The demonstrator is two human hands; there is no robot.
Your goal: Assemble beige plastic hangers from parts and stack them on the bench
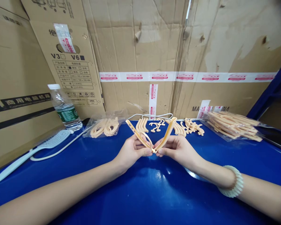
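Note:
Over the middle of the blue table, my left hand pinches a slotted beige plastic hanger arm near its lower end. A thin curved beige strip runs beside that arm. My right hand grips a second, channelled beige hanger arm, also low down. Both arms slant outward and upward in a V, their lower ends meeting between my fingertips. Whether they are joined there is too small to tell. Behind my hands lie curved beige strips and several small hook-shaped pieces.
At the left stand a water bottle and a pale blue hairbrush beside a white cable. A clear bag of beige rings lies behind. Bagged beige strips sit at the right. Cardboard walls the back.

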